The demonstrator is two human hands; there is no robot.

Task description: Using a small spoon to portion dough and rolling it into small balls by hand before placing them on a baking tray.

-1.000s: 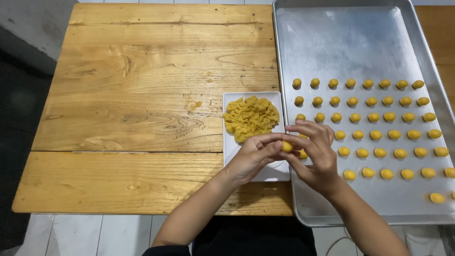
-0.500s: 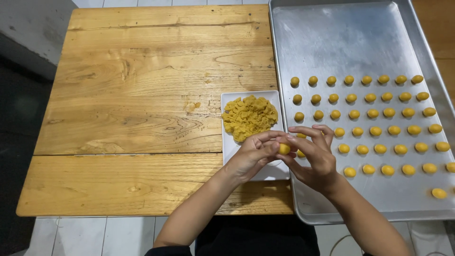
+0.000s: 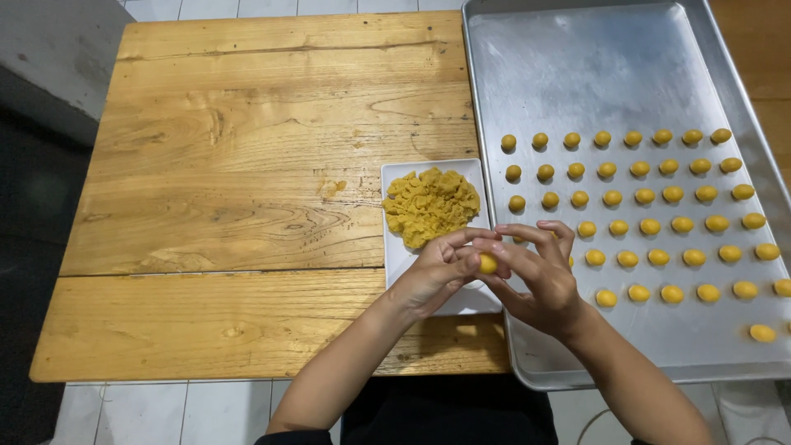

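My left hand [image 3: 437,272] and my right hand [image 3: 540,276] meet over the near end of a white rectangular plate [image 3: 404,268]. Between their fingertips sits a small yellow dough ball [image 3: 488,264], pinched from both sides. A crumbly heap of yellow dough [image 3: 431,206] fills the far half of the plate. To the right lies a large metal baking tray [image 3: 593,74] with several rows of small yellow dough balls [image 3: 643,198] on its near half. One ball [image 3: 762,333] lies apart near the tray's right corner.
Everything rests on a wooden plank table [image 3: 231,181]. The tray overhangs the table's right side. A grey wall block [image 3: 49,58] stands at the far left, and white floor tiles [image 3: 165,412] show below the table's near edge.
Both hands stay together over the plate with the dough ball between the fingers. Only the fingers have shifted slightly around the ball.
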